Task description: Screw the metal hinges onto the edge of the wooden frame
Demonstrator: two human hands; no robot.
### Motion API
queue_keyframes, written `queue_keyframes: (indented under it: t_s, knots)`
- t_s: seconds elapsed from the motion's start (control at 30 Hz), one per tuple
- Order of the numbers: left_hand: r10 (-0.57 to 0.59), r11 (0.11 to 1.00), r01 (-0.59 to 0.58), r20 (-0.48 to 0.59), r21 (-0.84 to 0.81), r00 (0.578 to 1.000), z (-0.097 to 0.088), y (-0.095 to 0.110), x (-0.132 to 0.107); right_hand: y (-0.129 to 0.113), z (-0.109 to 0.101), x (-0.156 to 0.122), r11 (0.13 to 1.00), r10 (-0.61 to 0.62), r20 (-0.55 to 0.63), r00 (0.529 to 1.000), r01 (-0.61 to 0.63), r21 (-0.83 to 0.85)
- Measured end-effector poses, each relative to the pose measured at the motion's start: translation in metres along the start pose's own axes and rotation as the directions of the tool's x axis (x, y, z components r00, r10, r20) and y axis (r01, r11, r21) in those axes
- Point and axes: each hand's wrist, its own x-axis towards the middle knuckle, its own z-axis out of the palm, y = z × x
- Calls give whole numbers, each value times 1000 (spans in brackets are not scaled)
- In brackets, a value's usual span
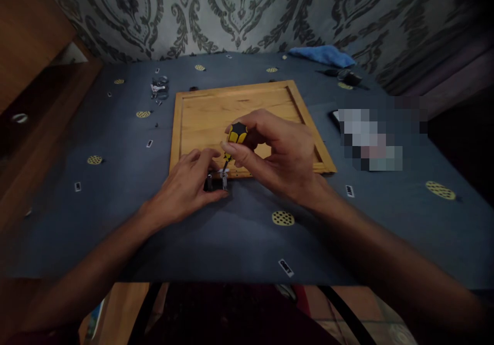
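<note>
Yr R hand (283,152) is wrapped round screwdriver (237,136), tip at hinge (225,181); L hand (186,181) pinches hinge by wood panel (239,109) edge.

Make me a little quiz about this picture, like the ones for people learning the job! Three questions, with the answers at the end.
1. Which hand holds the screwdriver?
2. True or false: the blue cloth lies on top of the wooden panel.
3. What colours are on the screwdriver's handle? A) red and white B) yellow and black C) green and pink

Key:
1. The right hand.
2. False: it lies on the table, beyond the panel and off to the right.
3. B
</note>
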Motion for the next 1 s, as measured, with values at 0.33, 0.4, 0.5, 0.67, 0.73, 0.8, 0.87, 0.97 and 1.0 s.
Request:
queue_keyframes:
  t_s: [0.33, 0.4, 0.5, 0.67, 0.73, 0.8, 0.87, 0.97, 1.0]
  knots:
    - [9, 1000, -9, -10, -4, 1000, 2, -2, -1, -3, -7, 4, 1000, 19, 82, 996, -17, -22]
    - [7, 1000, -7, -14, -7, 1000, 2, -2, -1, -4, -8, 4, 1000, 28, 95, 995, -27, -12]
    - [5, 1000, -5, -10, -9, 1000, 1, -1, -1, -4, -7, 5, 999, 33, 86, 996, -34, 10]
    - [3, 1000, -3, 5, -2, 1000, 0, 0, 0, -3, -4, 3, 999, 40, 50, 998, -40, 7]
    - [9, 1000, -9, 3, -2, 1000, 1, 0, 0, -3, -4, 2, 999, 41, 41, 998, -41, -2]
    - [9, 1000, -9, 1, -1, 1000, 1, -1, 0, -3, -4, 2, 999, 34, 27, 999, -34, -7]
    - [4, 1000, -4, 0, 2, 1000, 1, -1, 0, -3, -4, 2, 999, 33, 21, 999, -33, -9]
    - [10, 1000, -10, -6, 4, 1000, 1, -1, 0, -3, -3, 2, 1000, 14, 18, 1000, -14, -11]
    - [13, 1000, -13, -9, 6, 1000, 1, -1, 0, -2, -3, 2, 1000, -1, 11, 1000, 2, -11]
